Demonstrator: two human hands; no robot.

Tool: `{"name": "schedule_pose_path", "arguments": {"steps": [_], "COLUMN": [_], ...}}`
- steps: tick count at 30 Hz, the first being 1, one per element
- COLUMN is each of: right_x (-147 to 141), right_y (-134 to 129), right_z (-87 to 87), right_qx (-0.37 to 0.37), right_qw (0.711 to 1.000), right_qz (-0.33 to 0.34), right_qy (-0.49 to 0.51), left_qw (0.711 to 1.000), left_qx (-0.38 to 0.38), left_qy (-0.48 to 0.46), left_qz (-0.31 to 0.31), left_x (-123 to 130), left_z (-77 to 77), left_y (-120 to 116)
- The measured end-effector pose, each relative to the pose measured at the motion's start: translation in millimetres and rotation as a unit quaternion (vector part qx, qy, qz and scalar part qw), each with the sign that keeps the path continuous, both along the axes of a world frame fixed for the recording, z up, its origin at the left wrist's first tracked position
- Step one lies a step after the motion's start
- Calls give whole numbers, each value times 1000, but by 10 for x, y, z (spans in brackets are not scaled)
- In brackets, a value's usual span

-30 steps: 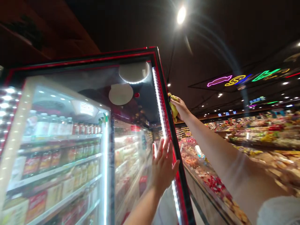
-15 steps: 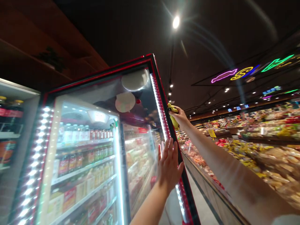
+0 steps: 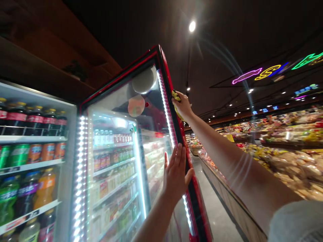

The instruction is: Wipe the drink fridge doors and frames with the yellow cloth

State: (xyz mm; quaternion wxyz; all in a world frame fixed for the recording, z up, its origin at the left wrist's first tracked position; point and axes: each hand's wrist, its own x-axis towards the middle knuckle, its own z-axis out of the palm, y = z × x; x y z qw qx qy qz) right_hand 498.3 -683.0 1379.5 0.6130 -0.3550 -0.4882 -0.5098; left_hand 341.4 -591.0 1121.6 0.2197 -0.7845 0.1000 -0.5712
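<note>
A tall glass cooler door [image 3: 165, 97] with a black and red frame and light strips stands swung out from the fridge. Against its inner face, near the outer edge, my left hand [image 3: 176, 173] lies flat with the fingers stretched. Higher up, my right hand [image 3: 183, 106] grips a yellow cloth [image 3: 176, 96] with dark patches and presses it to the outer edge of the frame. Part of the cloth hangs below the fingers, mostly hidden behind the hand.
Left of the door, fridge shelves [image 3: 32, 138] hold cola bottles [image 3: 37, 117], cans [image 3: 19, 156] and other soft drinks. On the right, an aisle floor [image 3: 214, 205] runs beside a display counter [image 3: 232, 208] heaped with packaged goods [image 3: 282, 161]. Neon signs hang overhead.
My right hand has moved up the door edge with the cloth. The view has shifted, so more of the fridge shelves shows at left. My left hand stays flat on the door.
</note>
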Motion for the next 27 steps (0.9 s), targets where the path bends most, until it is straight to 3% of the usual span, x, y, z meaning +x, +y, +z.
{"name": "schedule_pose_path", "arguments": {"steps": [2, 4, 11, 15, 20, 24, 27], "right_x": [-164, -323, -864, -1103, -1352, -1573, -1702], "right_y": [-35, -73, -217, -340, -462, -489, -548], "right_z": [-64, -243, -1037, -1572, -2466, -3436, -4108], "right_qx": [8, -2, -54, -88, -129, -153, -194], "right_qw": [1000, 999, 994, 989, 987, 985, 977], "right_qz": [3, 9, 49, 89, 92, 75, 58], "right_qy": [-13, -38, -86, -79, -8, 23, 64], "left_qw": [1000, 999, 991, 984, 977, 972, 968], "left_qx": [-10, -20, -39, -72, -104, -125, -129], "left_qy": [18, 33, 69, 123, 174, 173, 170], "left_qz": [7, 21, 109, 103, 70, 99, 132], "left_x": [-208, -396, -925, -1145, -1322, -1390, -1443], "left_z": [8, 16, 63, 132, 219, 206, 82], "left_y": [-35, -74, -245, -283, -236, -313, -439]}}
